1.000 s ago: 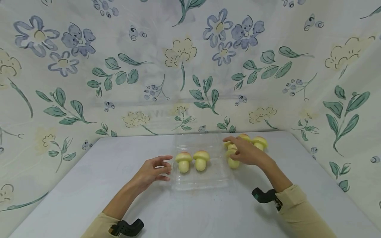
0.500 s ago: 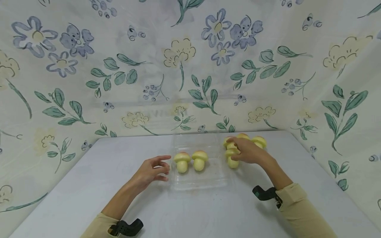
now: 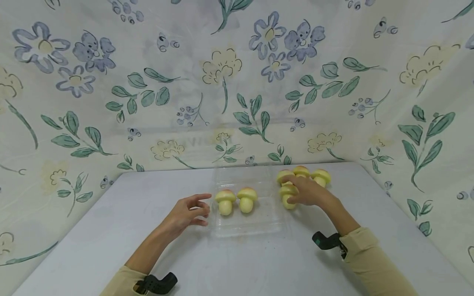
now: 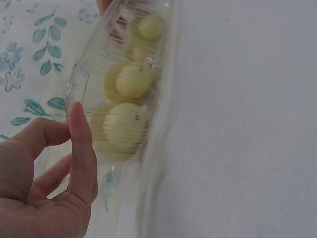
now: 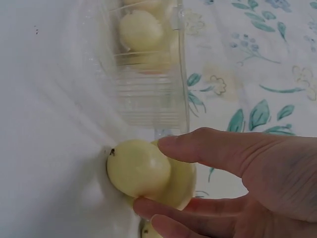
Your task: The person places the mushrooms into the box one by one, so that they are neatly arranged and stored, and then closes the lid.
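Note:
Two pale yellow mushroom-shaped toys point(image 3: 246, 200) with reddish-tinged caps lie side by side in a clear plastic box point(image 3: 255, 228). At the box's left wall is my left hand point(image 3: 189, 213), its fingertips against or very near the rim; in the left wrist view a finger point(image 4: 79, 131) meets the clear edge. Just right of the box, my right hand point(image 3: 309, 191) has thumb and fingers on opposite sides of the front mushroom toy point(image 3: 288, 196). The right wrist view shows this toy point(image 5: 138, 168) between thumb and fingertips, stem toward the camera.
Several more mushroom toys point(image 3: 320, 176) are grouped behind and beside the right hand, partly hidden by it. The box's clear lid point(image 3: 242, 174) stands raised at the back. The white table point(image 3: 237, 267) ends at a flower-patterned cloth point(image 3: 222, 102).
My right hand has lowered slightly, its fingers settling about the front mushroom toy. The left hand holds its place by the box. The whole head view has shifted a little.

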A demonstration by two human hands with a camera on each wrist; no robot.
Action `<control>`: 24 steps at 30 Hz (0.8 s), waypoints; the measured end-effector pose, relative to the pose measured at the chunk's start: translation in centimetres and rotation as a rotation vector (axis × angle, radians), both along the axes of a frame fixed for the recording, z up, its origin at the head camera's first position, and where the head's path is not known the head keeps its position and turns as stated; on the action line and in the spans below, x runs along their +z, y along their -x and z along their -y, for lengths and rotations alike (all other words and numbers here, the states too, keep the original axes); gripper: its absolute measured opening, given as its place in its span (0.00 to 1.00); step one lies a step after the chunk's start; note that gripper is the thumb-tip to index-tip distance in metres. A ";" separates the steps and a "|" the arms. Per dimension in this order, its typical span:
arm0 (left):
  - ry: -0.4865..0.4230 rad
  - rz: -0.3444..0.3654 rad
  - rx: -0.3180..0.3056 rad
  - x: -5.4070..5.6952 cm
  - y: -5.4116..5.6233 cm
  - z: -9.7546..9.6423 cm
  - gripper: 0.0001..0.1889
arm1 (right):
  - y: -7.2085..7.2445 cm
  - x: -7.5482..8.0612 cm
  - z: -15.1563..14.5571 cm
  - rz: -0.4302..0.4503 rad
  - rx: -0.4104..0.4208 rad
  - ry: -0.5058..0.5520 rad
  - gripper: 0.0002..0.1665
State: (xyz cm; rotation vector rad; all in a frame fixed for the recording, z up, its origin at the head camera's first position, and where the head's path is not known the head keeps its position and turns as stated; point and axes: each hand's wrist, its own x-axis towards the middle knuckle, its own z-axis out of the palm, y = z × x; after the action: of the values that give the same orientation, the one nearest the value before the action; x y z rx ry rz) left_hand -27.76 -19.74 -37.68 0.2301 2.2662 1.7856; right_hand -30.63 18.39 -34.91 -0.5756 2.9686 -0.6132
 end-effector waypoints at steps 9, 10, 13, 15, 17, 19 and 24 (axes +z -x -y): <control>0.011 -0.004 0.002 0.0 0.0 0.0 0.32 | 0.4 -0.8 0.0 0.000 0.025 -0.037 0.35; 0.011 -0.004 0.002 0.0 0.0 0.0 0.32 | 0.5 -0.8 0.0 0.002 0.025 -0.032 0.35; 0.011 -0.005 0.002 0.0 0.0 0.0 0.32 | 0.5 -1.0 0.0 0.022 0.010 -0.015 0.36; 0.010 -0.006 0.000 -0.1 0.0 0.1 0.32 | 0.5 -1.0 0.0 0.035 -0.005 -0.002 0.37; 0.007 -0.007 -0.002 -0.1 0.0 0.1 0.32 | 0.5 -1.1 0.0 0.041 -0.012 0.005 0.38; 0.006 -0.008 -0.005 -0.2 0.0 0.1 0.32 | 0.5 -1.1 0.0 0.041 -0.010 0.014 0.39; 0.006 -0.004 -0.007 -0.1 0.0 0.1 0.31 | 0.6 -1.3 -0.1 0.053 -0.004 0.052 0.40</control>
State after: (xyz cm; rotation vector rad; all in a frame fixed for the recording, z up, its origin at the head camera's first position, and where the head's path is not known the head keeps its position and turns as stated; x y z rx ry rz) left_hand -27.80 -19.85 -37.83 0.2401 2.2704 1.7768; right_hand -31.19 18.54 -36.17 -0.5482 2.9128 -0.6964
